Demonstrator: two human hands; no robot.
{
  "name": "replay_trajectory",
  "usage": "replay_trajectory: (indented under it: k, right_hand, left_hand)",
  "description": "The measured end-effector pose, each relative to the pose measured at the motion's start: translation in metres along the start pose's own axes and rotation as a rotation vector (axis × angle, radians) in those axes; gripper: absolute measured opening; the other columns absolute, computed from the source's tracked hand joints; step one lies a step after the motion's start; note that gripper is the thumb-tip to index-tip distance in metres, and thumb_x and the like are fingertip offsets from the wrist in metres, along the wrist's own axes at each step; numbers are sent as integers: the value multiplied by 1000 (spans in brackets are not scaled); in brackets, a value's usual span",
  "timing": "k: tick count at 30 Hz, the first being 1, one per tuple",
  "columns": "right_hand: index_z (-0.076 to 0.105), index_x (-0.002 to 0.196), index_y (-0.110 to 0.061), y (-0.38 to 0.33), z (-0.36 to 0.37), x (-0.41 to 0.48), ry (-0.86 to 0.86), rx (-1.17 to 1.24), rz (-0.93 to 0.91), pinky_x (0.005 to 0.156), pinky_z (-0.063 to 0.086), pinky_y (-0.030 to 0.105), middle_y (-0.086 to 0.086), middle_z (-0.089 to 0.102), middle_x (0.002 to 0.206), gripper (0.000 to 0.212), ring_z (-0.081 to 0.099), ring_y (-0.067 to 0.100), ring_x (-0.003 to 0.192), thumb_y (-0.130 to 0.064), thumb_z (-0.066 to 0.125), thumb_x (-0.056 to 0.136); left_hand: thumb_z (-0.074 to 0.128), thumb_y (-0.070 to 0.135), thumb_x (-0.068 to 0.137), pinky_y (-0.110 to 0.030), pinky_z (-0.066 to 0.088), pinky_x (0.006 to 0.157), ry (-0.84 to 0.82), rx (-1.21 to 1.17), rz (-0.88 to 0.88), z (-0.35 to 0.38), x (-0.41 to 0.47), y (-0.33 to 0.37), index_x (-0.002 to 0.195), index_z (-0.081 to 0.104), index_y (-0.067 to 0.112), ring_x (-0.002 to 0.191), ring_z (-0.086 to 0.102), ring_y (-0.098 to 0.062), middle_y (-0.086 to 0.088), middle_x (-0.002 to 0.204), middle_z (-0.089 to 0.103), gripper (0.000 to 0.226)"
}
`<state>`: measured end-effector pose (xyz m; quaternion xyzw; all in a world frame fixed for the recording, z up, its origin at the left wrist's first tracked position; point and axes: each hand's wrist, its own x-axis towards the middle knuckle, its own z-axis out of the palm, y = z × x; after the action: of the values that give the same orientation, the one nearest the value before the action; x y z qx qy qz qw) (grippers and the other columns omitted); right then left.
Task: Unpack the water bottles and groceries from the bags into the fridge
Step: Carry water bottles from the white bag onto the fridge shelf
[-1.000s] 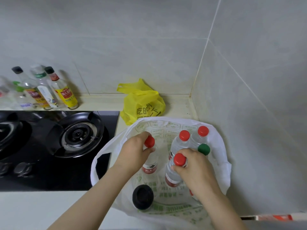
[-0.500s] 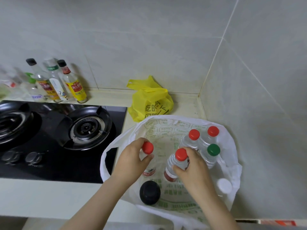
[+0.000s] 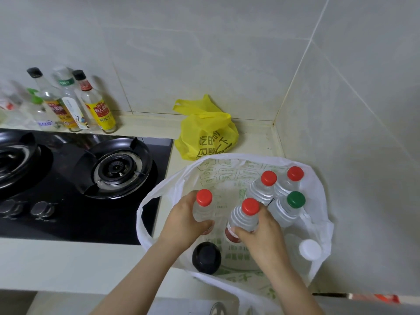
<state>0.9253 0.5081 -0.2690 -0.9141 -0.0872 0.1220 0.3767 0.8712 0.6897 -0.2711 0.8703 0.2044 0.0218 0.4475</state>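
An open white plastic bag [image 3: 318, 201] with green print sits on the counter by the right wall. Inside stand several clear water bottles. My left hand [image 3: 184, 223] grips a red-capped bottle [image 3: 203, 204] by its shoulder. My right hand [image 3: 261, 233] grips another red-capped bottle [image 3: 246, 215] beside it. Behind them stand two more red-capped bottles [image 3: 264, 187] and a green-capped bottle [image 3: 288, 206]. A black-capped container [image 3: 206, 258] and a white-capped bottle [image 3: 309, 249] sit at the bag's near side. A knotted yellow bag [image 3: 204, 133] lies behind.
A black gas hob [image 3: 91, 178] with two burners fills the counter to the left. Several sauce and oil bottles [image 3: 95, 105] stand against the tiled back wall. The tiled side wall [image 3: 363, 155] is close on the right. The counter's front edge [image 3: 68, 280] runs below.
Both hands have slid lower on their bottles and lifted them slightly, so the caps stand clear above the fingers. The camera has shifted down and left.
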Motion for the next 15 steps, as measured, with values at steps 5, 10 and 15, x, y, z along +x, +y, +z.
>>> replay_trajectory:
  k: [5,10,15]
  right_hand:
    - [56,121,-27,0,0,1,18,10,6,92,50,33,-10,65,111,59,60,14,108,-30,84,68]
    - [60,115,-30,-9,-5,-2,40,22,-17,87,50,29,-14,67,103,53,62,12,100,-28,83,68]
    - [59,117,-32,-28,-16,-5,84,51,-45,88,51,31,-17,67,105,58,61,9,100,-34,83,65]
  left_hand:
    - [81,26,64,-15,45,74,16,-1,16,-4,-2,0,113,54,33,90,59,-4,16,100,63,56]
    - [82,28,64,-11,44,70,35,-21,38,-15,-6,3,109,57,31,86,60,1,20,94,65,51]
    - [83,32,61,-24,53,76,74,-63,79,-31,-10,13,110,58,32,87,63,0,18,94,67,55]
